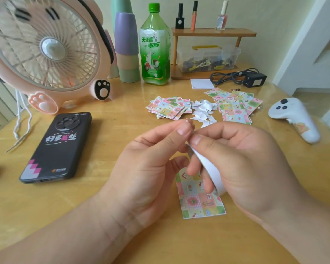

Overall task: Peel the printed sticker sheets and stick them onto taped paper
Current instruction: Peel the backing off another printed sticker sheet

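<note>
My right hand (242,161) grips a white roll of tape (211,171) above the table. My left hand (152,161) pinches the roll's free end between thumb and forefinger, just beside my right thumb. Under both hands a printed sticker sheet (200,201) with a pastel patchwork pattern lies flat on the wooden table (107,202); its upper part is hidden by my fingers. Farther back lie two piles of the same printed sheets, one pile (169,107) on the left and another pile (236,105) on the right. White backing scraps (204,111) are scattered between them.
A black phone (57,147) lies at the left. A pink fan (44,48), stacked cups (127,48) and a green bottle (155,46) stand behind. A wooden shelf (213,33), a charger (254,80), a white notepad (202,84) and a white controller (295,119) sit to the right.
</note>
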{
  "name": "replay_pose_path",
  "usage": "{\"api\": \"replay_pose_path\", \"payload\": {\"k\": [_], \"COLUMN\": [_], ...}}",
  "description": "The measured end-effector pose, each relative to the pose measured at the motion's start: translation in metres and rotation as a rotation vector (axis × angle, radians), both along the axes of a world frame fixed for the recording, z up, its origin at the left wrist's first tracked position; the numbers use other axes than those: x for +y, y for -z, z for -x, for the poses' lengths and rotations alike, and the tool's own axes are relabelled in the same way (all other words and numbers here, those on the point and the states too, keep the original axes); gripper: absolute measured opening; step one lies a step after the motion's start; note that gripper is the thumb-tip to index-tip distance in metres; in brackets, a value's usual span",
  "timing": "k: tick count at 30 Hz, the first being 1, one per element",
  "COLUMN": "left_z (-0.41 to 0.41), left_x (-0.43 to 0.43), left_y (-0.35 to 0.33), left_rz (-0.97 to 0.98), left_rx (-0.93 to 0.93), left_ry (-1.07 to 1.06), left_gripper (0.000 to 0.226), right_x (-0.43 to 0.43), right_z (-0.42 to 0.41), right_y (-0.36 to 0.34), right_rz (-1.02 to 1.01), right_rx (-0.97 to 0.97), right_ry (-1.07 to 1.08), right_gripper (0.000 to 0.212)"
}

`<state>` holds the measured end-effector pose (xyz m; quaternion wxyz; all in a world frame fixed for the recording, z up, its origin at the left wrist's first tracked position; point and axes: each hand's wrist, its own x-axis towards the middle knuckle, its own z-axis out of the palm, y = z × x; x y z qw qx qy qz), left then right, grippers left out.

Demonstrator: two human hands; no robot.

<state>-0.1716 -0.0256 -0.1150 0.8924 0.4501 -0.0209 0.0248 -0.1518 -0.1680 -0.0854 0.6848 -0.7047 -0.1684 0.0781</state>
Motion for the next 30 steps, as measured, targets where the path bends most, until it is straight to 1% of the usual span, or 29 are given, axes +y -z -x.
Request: {"api": "replay_pose_path", "payload": {"k": [3, 6, 11, 13, 15, 17, 20, 22, 23, 24, 27, 30], "left_z": [0.002, 0.003, -0.001, -0.001, 0.0, -0.001, -0.003, -0.003, -0.003, -0.003, -0.003, -0.002], "left_x": [-0.003, -0.005, -0.002, -0.003, -0.002, 0.0, 0.0, -0.003, -0.003, -0.003, -0.003, -0.002], "left_y": [-0.003, -0.005, 0.0, -0.002, -0.003, -0.001, 0.001, 0.002, 0.002, 0.002, 0.0, 0.0], "left_rz": [0.019, 0.015, -0.049, -0.075, -0.127, -0.186, -0.199, -0.192, -0.188, -0.183, -0.161, -0.141], "left_rx": [0.005, 0.0, -0.044, -0.06, -0.062, -0.055, -0.025, 0.0, 0.012, 0.022, 0.045, 0.071], "left_ry": [-0.02, -0.041, -0.108, -0.141, -0.178, -0.211, -0.258, -0.279, -0.285, -0.284, -0.251, -0.226], "left_gripper": [0.014, 0.012, 0.012, 0.008, 0.005, 0.008, 0.006, 0.008, 0.009, 0.009, 0.012, 0.021], "right_x": [0.001, 0.002, 0.004, 0.004, 0.005, 0.004, 0.006, 0.008, 0.009, 0.01, 0.01, 0.01], "right_z": [0.0, -0.001, 0.0, 0.001, 0.001, 0.001, 0.0, 0.0, -0.001, -0.001, -0.005, -0.008], "right_y": [0.0, 0.001, 0.0, 0.0, 0.0, 0.0, 0.001, 0.005, 0.008, 0.011, 0.018, 0.018], "right_rz": [0.021, 0.033, 0.057, 0.071, 0.091, 0.107, 0.123, 0.14, 0.16, 0.192, 0.285, 0.375], "right_rx": [0.008, 0.026, 0.002, -0.011, -0.02, -0.046, -0.113, -0.176, -0.231, -0.308, -0.559, -0.726], "right_ry": [0.017, 0.042, 0.06, 0.062, 0.07, 0.079, 0.111, 0.156, 0.177, 0.2, 0.239, 0.254], "right_gripper": [0.014, 0.017, 0.018, 0.018, 0.017, 0.016, 0.018, 0.018, 0.014, 0.011, 0.016, 0.013]}}
